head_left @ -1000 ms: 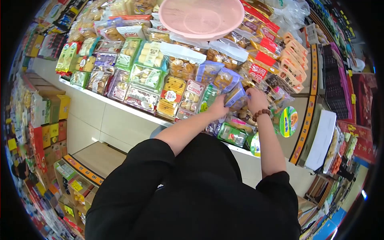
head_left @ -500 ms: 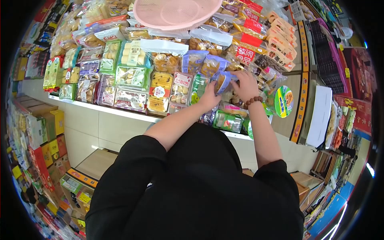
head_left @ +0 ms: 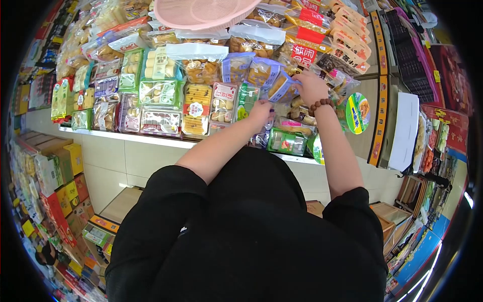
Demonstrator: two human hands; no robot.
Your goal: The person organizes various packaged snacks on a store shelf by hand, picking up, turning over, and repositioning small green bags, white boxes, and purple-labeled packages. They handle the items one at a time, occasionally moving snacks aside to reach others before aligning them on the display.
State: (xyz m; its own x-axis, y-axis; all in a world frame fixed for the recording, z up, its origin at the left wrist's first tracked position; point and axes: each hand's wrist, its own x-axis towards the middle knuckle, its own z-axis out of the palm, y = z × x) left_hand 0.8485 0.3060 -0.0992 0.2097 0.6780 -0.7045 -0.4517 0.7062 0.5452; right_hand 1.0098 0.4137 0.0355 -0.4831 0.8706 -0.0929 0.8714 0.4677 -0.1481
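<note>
My right hand (head_left: 313,87), with a brown bead bracelet at the wrist, has its fingers on the right edge of a purple-and-clear pastry packet (head_left: 283,86). That packet leans beside two similar purple packets, one of them a pastry packet (head_left: 262,72) just to its left. Lower down, my left hand (head_left: 261,112) is closed, fingers curled above the front row; anything inside them is hidden. Next to it stands a green pack (head_left: 246,99). Below the hands lies a green tray pack (head_left: 287,141), and brown-filled clear bags (head_left: 301,111) sit under my right wrist.
A pink plastic basket (head_left: 206,14) rests on the goods at the back. Rows of packaged biscuits (head_left: 196,108) fill the display to the left. A round green-yellow sign (head_left: 357,114) stands at right, near an orange-edged shelf (head_left: 381,118). Stacked cartons (head_left: 65,156) line the left side.
The purple packet now leans beside the other purple ones, up from between both hands. My left hand has come off it and drawn down; my right hand stays at its edge.
</note>
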